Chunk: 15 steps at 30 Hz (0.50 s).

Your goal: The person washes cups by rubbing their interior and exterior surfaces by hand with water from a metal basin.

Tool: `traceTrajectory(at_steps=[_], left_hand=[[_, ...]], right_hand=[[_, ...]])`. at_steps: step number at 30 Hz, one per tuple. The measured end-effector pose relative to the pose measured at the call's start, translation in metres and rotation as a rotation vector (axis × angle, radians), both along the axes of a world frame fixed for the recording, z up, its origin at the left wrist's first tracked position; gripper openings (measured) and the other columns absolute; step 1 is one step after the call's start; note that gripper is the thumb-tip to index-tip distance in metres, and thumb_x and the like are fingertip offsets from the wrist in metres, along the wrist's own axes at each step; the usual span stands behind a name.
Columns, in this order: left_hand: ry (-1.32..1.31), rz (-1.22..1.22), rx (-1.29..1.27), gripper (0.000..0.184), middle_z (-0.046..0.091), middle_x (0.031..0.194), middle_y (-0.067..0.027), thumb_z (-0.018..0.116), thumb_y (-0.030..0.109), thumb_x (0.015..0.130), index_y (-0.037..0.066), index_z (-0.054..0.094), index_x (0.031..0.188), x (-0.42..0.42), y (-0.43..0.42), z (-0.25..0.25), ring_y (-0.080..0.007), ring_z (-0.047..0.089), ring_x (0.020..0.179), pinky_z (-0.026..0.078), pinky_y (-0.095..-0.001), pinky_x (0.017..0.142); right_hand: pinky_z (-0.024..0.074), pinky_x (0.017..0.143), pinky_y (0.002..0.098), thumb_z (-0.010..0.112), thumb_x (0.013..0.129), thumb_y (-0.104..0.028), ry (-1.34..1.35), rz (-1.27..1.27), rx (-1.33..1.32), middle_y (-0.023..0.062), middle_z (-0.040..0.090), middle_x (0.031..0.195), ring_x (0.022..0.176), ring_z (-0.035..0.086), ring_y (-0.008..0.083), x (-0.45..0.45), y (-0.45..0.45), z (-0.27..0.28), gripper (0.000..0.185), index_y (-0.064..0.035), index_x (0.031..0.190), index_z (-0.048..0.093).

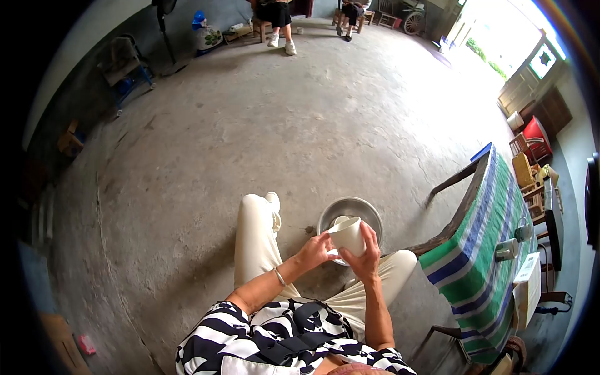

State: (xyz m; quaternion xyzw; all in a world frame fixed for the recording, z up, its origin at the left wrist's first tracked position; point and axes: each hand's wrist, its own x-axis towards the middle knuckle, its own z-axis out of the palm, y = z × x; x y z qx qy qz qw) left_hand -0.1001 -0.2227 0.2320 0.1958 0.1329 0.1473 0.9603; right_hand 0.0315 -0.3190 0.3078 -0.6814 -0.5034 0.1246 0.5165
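Observation:
A white cup (347, 237) is held tilted in front of my knees, above a metal basin (370, 209) on the floor. My right hand (365, 257) wraps round the cup's right side and base. From the left, my left hand (317, 249) closes on the cup's other side, its fingertips near the rim. Something white shows just under the left fingers, partly hidden; I cannot make out what it is. Inside the basin lie white pieces of dishware, mostly covered by the cup and hands.
To my right stands a table with a striped cloth (465, 265), bearing two mugs (506, 250). Two seated people (281, 19) are at the far side. A wheeled stand (128, 69) is by the left wall. Chairs (528, 172) line the right wall.

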Motion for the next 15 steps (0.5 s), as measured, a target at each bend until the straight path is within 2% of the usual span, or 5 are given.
traceTrajectory(at_steps=[2,3,7,9,15], left_hand=[[-0.112,-0.043,-0.124,0.047,0.046,0.126,-0.0062,0.041,0.038,0.093,0.01,0.037,0.13,0.001,-0.002,-0.011,-0.0206,0.045,0.114,0.041,-0.0421,0.092],[-0.226,-0.083,-0.248,0.049,0.046,0.127,-0.0081,0.042,0.039,0.093,0.009,0.037,0.131,0.001,-0.002,-0.003,-0.022,0.045,0.116,0.039,-0.043,0.095],[-0.24,-0.057,-0.237,0.058,0.043,0.13,-0.0094,0.043,0.046,0.09,0.008,0.034,0.132,-0.004,-0.008,0.036,-0.022,0.041,0.12,0.035,-0.0426,0.098],[-0.102,-0.039,-0.017,0.066,0.042,0.13,-0.0099,0.048,0.052,0.085,0.007,0.034,0.132,-0.004,-0.01,0.047,-0.0213,0.04,0.122,0.034,-0.0418,0.099],[0.1,0.144,0.144,0.075,0.047,0.119,-0.0079,0.064,0.045,0.078,0.005,0.029,0.131,-0.009,-0.016,0.043,-0.0164,0.047,0.111,0.043,-0.0326,0.089]], right_hand=[[0.0459,0.086,0.0432,0.076,0.057,-0.016,-0.343,0.017,-0.038,0.0231,0.046,0.122,0.106,0.051,0.0387,-0.006,0.001,0.02,0.074,-0.0066,0.125,0.046],[0.0459,0.086,0.0432,0.076,0.057,-0.016,-0.343,0.015,-0.038,0.0231,0.046,0.122,0.106,0.051,0.0387,-0.007,0.001,0.019,0.074,-0.0066,0.125,0.046],[0.0437,0.085,0.0439,0.076,0.059,-0.03,-0.547,0.01,-0.057,0.0213,0.047,0.123,0.105,0.051,0.0368,-0.011,-0.002,0.016,0.072,-0.0099,0.122,0.049],[0.0433,0.085,0.0445,0.075,0.06,-0.031,-0.671,0.011,-0.049,0.021,0.047,0.123,0.106,0.051,0.0366,-0.014,-0.002,0.01,0.07,-0.0117,0.123,0.05],[0.0412,0.087,0.045,0.073,0.062,-0.03,-0.712,0.11,-0.029,0.0198,0.046,0.126,0.107,0.05,0.0381,-0.017,-0.003,0.017,0.067,-0.0118,0.122,0.051]])
